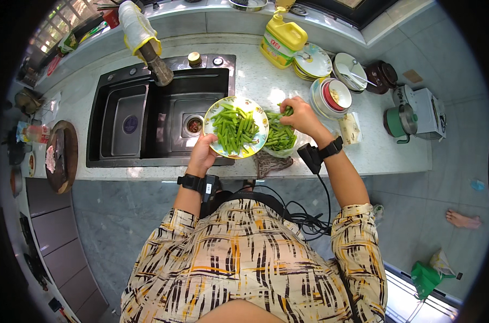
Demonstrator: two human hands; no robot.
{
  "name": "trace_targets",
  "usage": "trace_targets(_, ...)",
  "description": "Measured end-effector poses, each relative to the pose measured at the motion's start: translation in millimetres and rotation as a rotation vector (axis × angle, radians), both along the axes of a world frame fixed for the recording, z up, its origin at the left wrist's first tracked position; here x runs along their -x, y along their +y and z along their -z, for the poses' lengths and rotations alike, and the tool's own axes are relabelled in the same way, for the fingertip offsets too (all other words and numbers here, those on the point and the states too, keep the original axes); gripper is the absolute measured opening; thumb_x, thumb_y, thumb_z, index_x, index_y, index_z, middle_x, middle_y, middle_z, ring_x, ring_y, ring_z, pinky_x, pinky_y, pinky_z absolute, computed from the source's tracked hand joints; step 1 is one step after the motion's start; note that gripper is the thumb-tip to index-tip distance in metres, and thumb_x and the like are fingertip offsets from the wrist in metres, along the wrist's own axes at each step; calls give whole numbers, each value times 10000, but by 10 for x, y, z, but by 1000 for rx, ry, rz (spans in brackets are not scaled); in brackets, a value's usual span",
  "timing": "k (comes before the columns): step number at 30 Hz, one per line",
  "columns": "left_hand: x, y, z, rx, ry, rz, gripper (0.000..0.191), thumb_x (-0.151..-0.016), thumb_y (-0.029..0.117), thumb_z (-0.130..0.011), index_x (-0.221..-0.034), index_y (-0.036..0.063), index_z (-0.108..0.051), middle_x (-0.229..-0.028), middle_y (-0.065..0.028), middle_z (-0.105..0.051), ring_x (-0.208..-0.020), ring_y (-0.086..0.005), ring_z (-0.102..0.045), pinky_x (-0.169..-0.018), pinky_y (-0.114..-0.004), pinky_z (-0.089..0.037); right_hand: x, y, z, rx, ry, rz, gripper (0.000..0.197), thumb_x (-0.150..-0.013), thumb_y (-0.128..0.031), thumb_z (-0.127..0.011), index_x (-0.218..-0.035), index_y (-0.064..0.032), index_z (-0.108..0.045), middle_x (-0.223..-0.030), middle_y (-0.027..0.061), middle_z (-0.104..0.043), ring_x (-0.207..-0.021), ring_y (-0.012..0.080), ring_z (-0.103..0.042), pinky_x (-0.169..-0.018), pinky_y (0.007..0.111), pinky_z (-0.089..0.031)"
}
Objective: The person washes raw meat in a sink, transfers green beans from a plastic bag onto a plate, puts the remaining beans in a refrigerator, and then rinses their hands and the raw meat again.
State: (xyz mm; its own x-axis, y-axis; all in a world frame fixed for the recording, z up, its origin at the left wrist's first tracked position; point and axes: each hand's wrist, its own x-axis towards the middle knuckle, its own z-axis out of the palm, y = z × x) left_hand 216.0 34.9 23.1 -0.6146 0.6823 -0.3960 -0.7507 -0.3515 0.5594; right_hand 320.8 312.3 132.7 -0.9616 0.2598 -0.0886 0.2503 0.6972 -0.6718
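My left hand point(204, 153) grips the lower left rim of a patterned plate point(261, 117) with a yellow edge, held over the right edge of the sink. Cut green vegetable stems point(236, 131) lie on the plate. To its right, more cut green stems point(279, 137) fill a clear plastic bag or bowl on the counter; I cannot tell which. My right hand point(303, 117) is above them, its fingers closed on a small bunch of green pieces point(285, 109). A brown cloth point(272, 163) lies below, at the counter's front edge.
A black double sink point(119, 161) is left of the plate. A yellow detergent jug point(282, 40), stacked plates point(314, 60), nested bowls point(336, 99) and a green pot point(398, 121) stand to the right. At far left, a round wooden board point(68, 161) holds pale pink meat point(50, 158).
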Motion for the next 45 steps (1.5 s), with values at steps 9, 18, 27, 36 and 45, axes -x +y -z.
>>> trace_targets(9,-261,380,-89,-70,-3,85,518,-798,-29,-423,-1306,45,-353,-1230,-122,-509,-1097,-242,-546,-914,-386,-483,259,-581,-228,-89,-75,-184,457,-650,-193,-766,-1053,-80,-581,-1062,192,-494,-937,328,-550,-842,370,-466)
trace_targets(18,-231,291,-182,-76,8,27,507,-786,-29,-427,-1285,43,-374,-1202,-125,-528,-1064,-243,-568,-885,-380,-501,64,-621,-115,-145,177,-142,500,-704,-141,-712,-1173,-60,-557,-1158,212,-498,-1006,383,-510,-890,406,-440)
trace_targets(27,-236,269,-215,-21,-17,20,489,-786,-18,-429,-1270,41,-385,-1174,-118,-543,-1039,-248,-576,-882,-388,-505,-72,-872,-24,-296,209,-218,424,-713,-51,-672,-1126,-66,-576,-1081,165,-538,-1006,338,-524,-859,390,-459)
trace_targets(36,-244,203,-273,-35,-9,-2,506,-787,-15,-427,-1287,42,-374,-1199,-124,-527,-1073,-252,-551,-905,-401,-484,-27,-575,-62,-214,256,-140,140,-776,-69,-625,-914,-44,-616,-917,123,-597,-806,312,-604,-703,366,-493)
trace_targets(45,-185,116,-291,-79,24,80,513,-789,0,-439,-1296,42,-378,-1209,-112,-527,-1076,-231,-547,-912,-387,-471,280,-326,-271,-179,299,-351,235,-822,-85,-576,-1047,-25,-607,-1098,121,-604,-1012,311,-553,-894,370,-437)
